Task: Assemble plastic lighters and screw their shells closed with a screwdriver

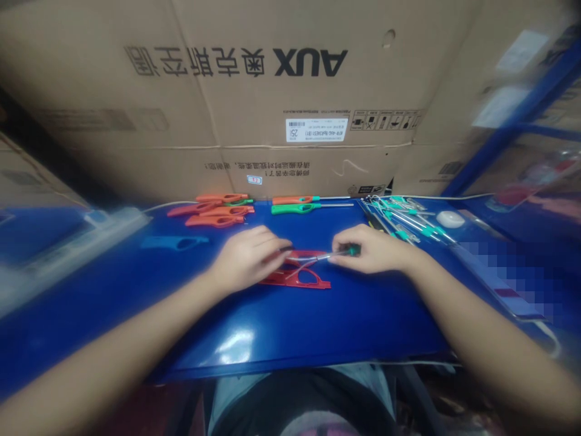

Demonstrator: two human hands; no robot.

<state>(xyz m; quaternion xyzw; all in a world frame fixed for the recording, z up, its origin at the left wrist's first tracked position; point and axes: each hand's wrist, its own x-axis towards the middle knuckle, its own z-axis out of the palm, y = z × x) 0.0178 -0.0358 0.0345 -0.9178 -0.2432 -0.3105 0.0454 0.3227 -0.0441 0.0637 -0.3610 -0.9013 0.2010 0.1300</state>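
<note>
My left hand [247,257] has its fingers curled together, pressing on a red plastic lighter shell [302,277] that lies on the blue table [281,327]. My right hand [367,249] pinches a small green-ended metal part [349,250]. A thin metal tube [313,258] runs from that part toward my left fingers, above the red shell. The two hands are close together, about a hand's width apart.
Several orange shells [218,212] lie at the back left, a blue shell [175,243] further left. An orange and a green long-nosed lighter [299,204] lie at the back centre. A heap of green-tipped metal tubes [403,221] and a white object [450,218] sit right. A large cardboard box [272,91] stands behind.
</note>
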